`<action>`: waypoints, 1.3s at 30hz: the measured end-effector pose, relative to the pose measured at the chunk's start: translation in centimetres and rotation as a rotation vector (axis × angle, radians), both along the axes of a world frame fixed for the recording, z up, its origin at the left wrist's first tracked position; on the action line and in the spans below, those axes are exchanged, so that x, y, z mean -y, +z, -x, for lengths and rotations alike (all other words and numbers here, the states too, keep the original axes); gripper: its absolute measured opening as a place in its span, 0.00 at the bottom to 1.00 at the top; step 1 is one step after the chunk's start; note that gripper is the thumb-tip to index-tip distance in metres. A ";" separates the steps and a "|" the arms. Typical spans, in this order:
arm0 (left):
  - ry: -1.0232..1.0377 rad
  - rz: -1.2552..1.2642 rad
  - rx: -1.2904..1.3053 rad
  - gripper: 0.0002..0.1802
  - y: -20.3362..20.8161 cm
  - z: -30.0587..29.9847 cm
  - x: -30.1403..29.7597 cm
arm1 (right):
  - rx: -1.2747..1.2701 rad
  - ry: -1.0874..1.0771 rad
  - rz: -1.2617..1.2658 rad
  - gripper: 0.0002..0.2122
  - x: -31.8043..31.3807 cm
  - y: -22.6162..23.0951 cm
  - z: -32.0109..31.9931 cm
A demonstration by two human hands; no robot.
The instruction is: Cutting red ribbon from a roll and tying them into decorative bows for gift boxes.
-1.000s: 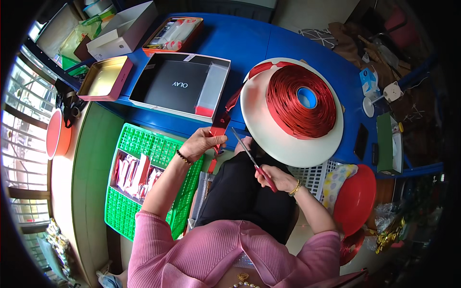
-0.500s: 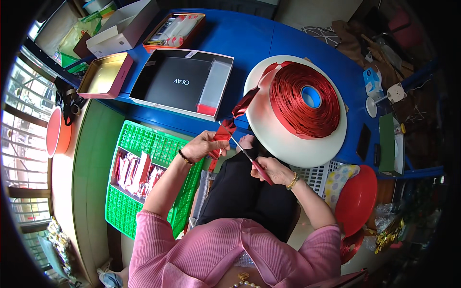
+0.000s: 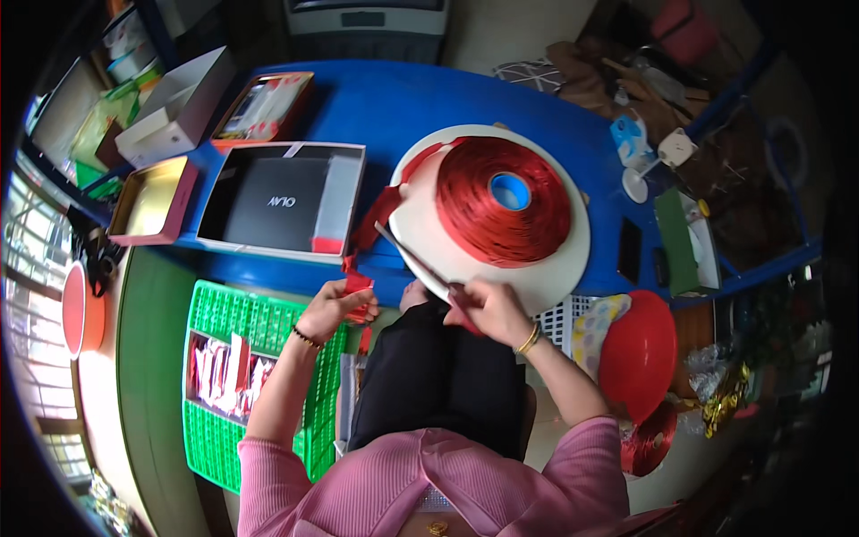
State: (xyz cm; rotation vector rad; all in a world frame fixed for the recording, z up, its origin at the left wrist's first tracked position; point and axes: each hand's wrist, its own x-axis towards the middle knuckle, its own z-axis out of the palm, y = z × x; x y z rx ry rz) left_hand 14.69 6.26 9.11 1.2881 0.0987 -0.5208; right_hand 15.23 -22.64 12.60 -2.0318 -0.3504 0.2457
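My left hand (image 3: 333, 311) pinches a strip of shiny red ribbon (image 3: 359, 285) above my lap, and a short end hangs below the fingers. From there the strip runs up past the blue table's edge toward a large roll of red ribbon (image 3: 465, 210) with a blue core. The roll lies on a white round board (image 3: 537, 288). My right hand (image 3: 495, 309) is closed round the red handles of a pair of scissors (image 3: 420, 267). Their blades point up and left, in front of the board's rim and apart from my left hand.
On the blue table (image 3: 385, 98) stand an open black-lined box (image 3: 268, 197), a pink box (image 3: 157, 201) and an orange tray (image 3: 262, 109). A green basket (image 3: 246, 304) at lower left holds a carton of red pieces (image 3: 234, 376). A red basin (image 3: 637, 358) is at right.
The scissors have moved away from the ribbon at my left hand, toward the board. My left hand still pinches the ribbon, slightly lower. The whole view has shifted with my head.
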 end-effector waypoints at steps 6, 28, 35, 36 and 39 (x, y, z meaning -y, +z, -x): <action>0.152 -0.012 0.134 0.11 1.3 0.8 0.9 | 0.386 -0.439 0.224 0.13 7.7 0.3 -7.7; 0.374 0.245 0.226 0.10 13.9 8.9 3.3 | 0.545 0.162 -0.365 0.08 -11.6 2.7 8.4; 0.312 0.373 0.117 0.14 12.7 10.8 3.7 | 0.991 0.131 -0.323 0.06 -10.2 8.3 11.9; 0.238 0.360 0.085 0.14 12.3 11.0 3.9 | 0.989 0.159 -0.293 0.06 -9.5 8.3 11.7; 0.098 0.397 0.101 0.21 10.0 11.7 3.2 | 1.000 0.165 -0.274 0.06 -8.6 8.6 11.8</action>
